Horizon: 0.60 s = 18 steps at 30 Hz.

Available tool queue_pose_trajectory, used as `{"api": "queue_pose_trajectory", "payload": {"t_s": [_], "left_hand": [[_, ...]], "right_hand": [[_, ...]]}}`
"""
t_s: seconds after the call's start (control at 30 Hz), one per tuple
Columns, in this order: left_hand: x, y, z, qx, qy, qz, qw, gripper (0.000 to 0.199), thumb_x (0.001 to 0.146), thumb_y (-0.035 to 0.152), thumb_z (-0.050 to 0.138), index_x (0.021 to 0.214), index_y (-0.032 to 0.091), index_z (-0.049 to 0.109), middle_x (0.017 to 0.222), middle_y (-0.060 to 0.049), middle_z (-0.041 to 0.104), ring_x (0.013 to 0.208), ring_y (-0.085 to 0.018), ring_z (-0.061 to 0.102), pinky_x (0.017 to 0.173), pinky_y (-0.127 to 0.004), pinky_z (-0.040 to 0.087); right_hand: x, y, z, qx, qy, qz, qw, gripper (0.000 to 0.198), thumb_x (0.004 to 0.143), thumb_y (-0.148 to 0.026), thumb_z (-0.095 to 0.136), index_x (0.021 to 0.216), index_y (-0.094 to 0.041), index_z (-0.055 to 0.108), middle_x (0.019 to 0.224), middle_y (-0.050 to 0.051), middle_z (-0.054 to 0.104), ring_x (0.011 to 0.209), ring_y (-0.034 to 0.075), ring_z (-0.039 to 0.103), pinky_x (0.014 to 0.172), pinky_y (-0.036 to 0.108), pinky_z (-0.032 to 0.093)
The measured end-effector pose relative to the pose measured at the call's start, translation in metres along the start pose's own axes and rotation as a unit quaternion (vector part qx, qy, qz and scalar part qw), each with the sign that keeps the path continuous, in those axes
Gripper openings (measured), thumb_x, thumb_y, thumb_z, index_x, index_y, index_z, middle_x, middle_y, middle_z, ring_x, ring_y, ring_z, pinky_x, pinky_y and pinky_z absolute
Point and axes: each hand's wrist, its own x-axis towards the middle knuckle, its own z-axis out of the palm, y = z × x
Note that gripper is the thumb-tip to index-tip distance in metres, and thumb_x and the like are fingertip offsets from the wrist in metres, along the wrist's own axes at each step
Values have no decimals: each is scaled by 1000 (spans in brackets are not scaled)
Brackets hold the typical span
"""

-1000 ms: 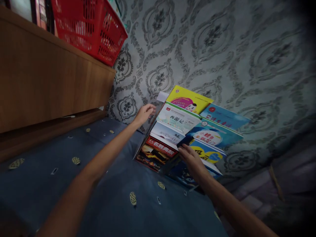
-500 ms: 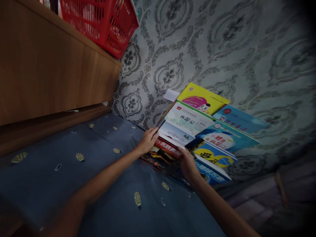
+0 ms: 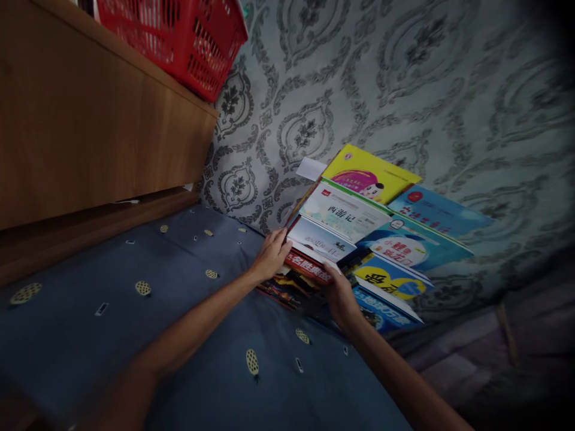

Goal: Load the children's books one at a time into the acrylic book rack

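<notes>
Two side-by-side columns of picture books lean in tiers against the wall. At the front of the left column stands a dark book with a red title band (image 3: pixel 299 278). My left hand (image 3: pixel 272 254) is closed around its left edge, and my right hand (image 3: pixel 340 296) grips its right side with the thumb on top. Behind it are a pale grey-blue book (image 3: pixel 321 238), a white-green book (image 3: pixel 345 211) and a yellow book (image 3: pixel 381 170). The right column holds a blue book (image 3: pixel 381 311), a blue-yellow book (image 3: pixel 390 278), a teal book (image 3: pixel 431 242) and a light-blue book (image 3: pixel 449 209).
Dark blue cloth with pineapple prints (image 3: pixel 188 317) lies beneath the books. At left is a wooden cabinet (image 3: pixel 99 120) with a red plastic basket (image 3: pixel 179 42) on top. Patterned wallpaper (image 3: pixel 305 126) covers the wall behind. Dim folded fabric (image 3: pixel 467 353) lies at the right.
The view has shifted slightly, so the basket and cabinet sit a little further left and up. Both hands keep their places on the front book.
</notes>
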Motion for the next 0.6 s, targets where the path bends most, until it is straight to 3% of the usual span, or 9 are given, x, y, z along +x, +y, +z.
{"api": "queue_pose_trajectory", "payload": {"t_s": [0.27, 0.47, 0.6], "left_hand": [[0, -5, 0, -20, -8, 0, 1000, 57, 101, 43, 41, 151, 15, 45, 153, -15, 49, 145, -24, 42, 126, -40, 27], [8, -14, -17, -82, -30, -2, 996, 53, 104, 45, 32, 137, 15, 61, 145, -12, 60, 138, -22, 51, 124, -40, 32], [8, -18, -20, -88, -37, 16, 995, 53, 104, 44, 33, 132, 12, 64, 141, -14, 63, 137, -23, 53, 123, -40, 34]], "right_hand": [[-1, -1, 0, 12, -8, 4, 1000, 45, 71, -49, 77, 110, -25, 73, 118, 1, 76, 115, 29, 68, 97, 43, 58], [-7, 8, -1, 12, 11, -36, 999, 49, 72, -52, 73, 113, -25, 71, 122, 2, 74, 118, 28, 66, 96, 42, 57], [-12, 8, -3, 15, 24, -29, 999, 54, 72, -49, 73, 121, -28, 67, 131, 0, 70, 124, 28, 62, 96, 39, 56]]}}
